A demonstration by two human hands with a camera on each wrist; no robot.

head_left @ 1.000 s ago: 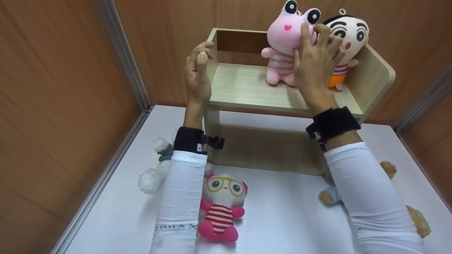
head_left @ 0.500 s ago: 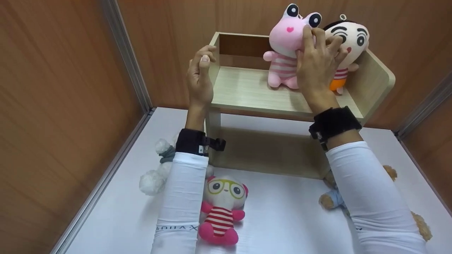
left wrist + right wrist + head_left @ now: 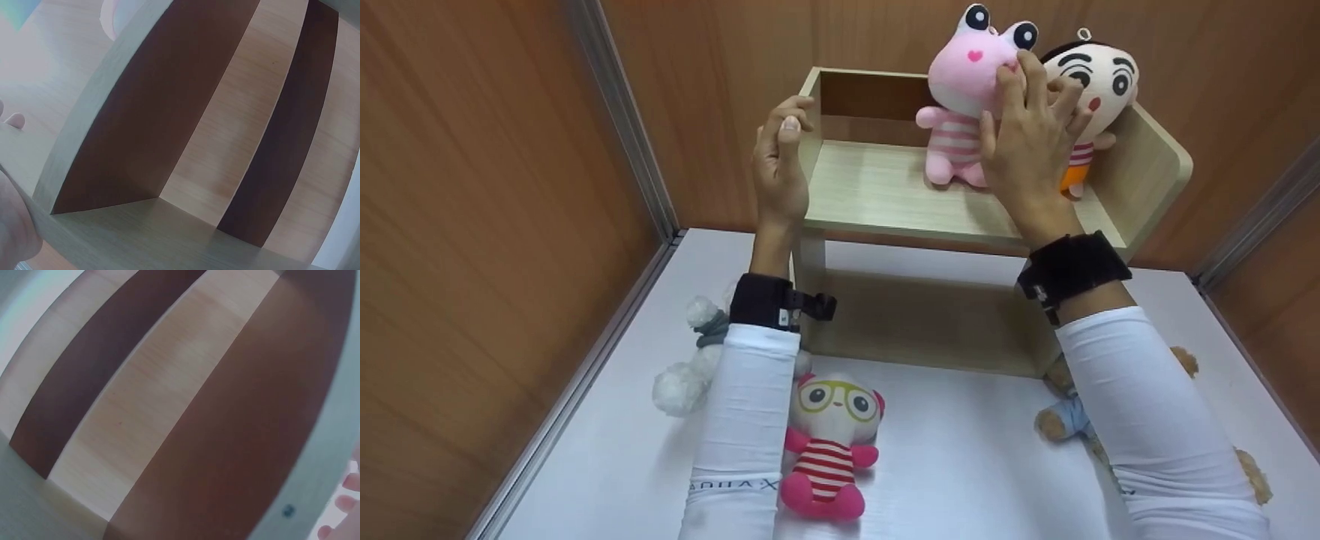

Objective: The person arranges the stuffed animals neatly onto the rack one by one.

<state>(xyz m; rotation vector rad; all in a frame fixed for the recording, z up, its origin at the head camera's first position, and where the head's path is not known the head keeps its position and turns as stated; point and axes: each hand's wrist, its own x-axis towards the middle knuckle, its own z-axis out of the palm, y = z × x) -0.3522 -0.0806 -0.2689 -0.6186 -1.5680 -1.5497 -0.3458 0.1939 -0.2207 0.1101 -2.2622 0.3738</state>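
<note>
My left hand point(image 3: 781, 161) is at the left side panel of a small wooden shelf point(image 3: 877, 202), fingers curled at its edge and thumb upright. On the upper board sit a pink frog plush point(image 3: 958, 139) and a boy doll point(image 3: 1099, 86) with thick brows and orange shorts. Over the place where these two meet lies my right hand point(image 3: 1027, 142), fingers spread, fingertips against the frog's cheek and overlapping the boy's face. It hides part of both toys. The right wrist view mostly shows the shelf's underside, with a few fingertips point(image 3: 345, 502) at the right edge.
A panda plush point(image 3: 836, 442) in red stripes lies on the white table point(image 3: 960, 450) below. Left of it, partly behind my forearm, is a white fluffy toy point(image 3: 682, 386). A brown teddy bear point(image 3: 1054, 424) is mostly hidden under my right arm. Wooden walls point(image 3: 510, 187) enclose the table.
The right hand stays at the frog and boy doll, with its fingers shifting slightly over the frog's cheek. The left hand and the toys stay about where they were.
</note>
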